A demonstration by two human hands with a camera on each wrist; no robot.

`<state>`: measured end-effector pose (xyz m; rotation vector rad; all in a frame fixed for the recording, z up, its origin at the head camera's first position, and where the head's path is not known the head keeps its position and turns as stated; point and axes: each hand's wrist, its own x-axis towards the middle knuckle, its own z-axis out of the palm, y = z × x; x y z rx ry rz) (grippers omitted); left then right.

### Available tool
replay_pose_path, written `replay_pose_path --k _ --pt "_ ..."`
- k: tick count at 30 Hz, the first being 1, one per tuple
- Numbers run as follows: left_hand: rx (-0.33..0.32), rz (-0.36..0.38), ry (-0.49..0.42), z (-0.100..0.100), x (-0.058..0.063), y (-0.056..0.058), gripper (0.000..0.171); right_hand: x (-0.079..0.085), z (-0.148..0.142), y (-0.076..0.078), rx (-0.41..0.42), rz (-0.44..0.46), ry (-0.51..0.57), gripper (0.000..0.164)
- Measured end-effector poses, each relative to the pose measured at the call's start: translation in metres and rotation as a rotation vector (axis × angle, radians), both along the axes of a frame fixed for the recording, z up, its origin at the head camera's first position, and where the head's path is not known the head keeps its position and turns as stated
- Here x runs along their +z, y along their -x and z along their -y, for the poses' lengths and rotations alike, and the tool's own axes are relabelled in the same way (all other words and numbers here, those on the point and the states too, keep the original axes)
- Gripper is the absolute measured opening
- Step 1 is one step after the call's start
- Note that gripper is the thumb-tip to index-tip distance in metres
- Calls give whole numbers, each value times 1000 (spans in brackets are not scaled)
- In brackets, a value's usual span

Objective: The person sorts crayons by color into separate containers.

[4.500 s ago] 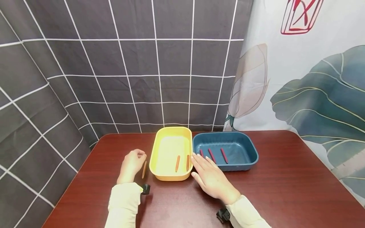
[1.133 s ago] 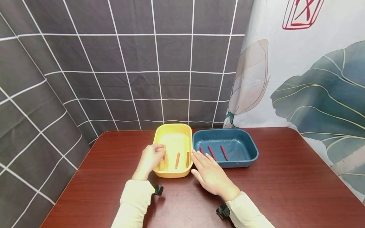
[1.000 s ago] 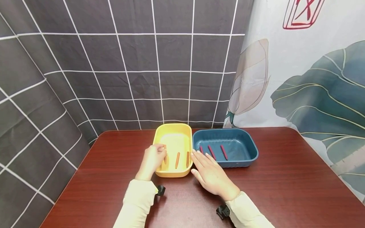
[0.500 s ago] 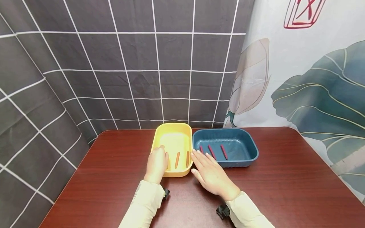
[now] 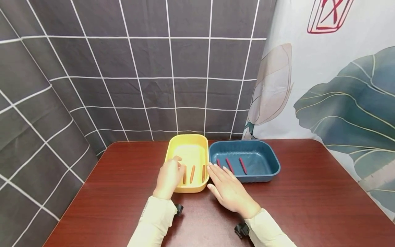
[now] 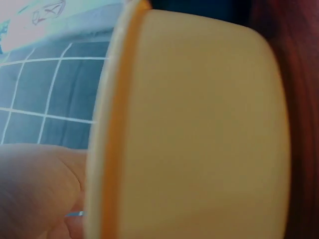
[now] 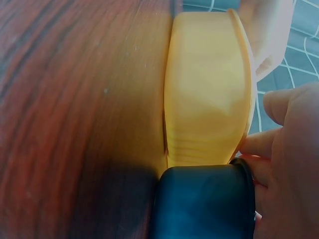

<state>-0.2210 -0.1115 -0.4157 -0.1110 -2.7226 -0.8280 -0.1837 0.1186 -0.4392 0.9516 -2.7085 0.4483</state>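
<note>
My left hand [image 5: 169, 177] is over the left side of the yellow bin [image 5: 188, 189], its fingers loosely bent and its wrist outside the near rim. An orange crayon [image 5: 184, 175] lies in the bin right beside those fingers. Two more orange crayons, a middle one [image 5: 192, 174] and a right one [image 5: 203, 173], lie roughly parallel to it. My right hand [image 5: 231, 192] has its fingers extended, fingertips resting where the rims of the yellow bin and the blue bin [image 5: 256, 178] meet. In the left wrist view the yellow wall [image 6: 204, 124] hides most of the left hand's fingers.
Three dark pink crayons, one of them a right-hand crayon [image 5: 243, 166], lie in the blue bin. Both bins stand side by side near the back edge of the reddish-brown table [image 5: 308, 199]. A grey gridded cloth [image 5: 154, 92] hangs behind it.
My left hand has picked up an orange crayon from the table left of the yellow bin, carried it right, lowered it in and let it go. The right hand stays in place.
</note>
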Motion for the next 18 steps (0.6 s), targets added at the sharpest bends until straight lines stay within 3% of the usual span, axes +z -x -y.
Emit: replay_pose_path --k 5,10,14,18 --pt "30 2 -8 1 11 -3 22 -2 -5 -1 -27 15 -3 58" --pt "47 -52 -37 8 19 -4 23 -1 -6 2 -27 9 48 55" --pt "68 -77 -71 19 18 -4 25 6 -11 7 -14 -30 125 51" --pt "54 -80 -68 35 11 0 27 17 -35 15 -37 -58 212 47"
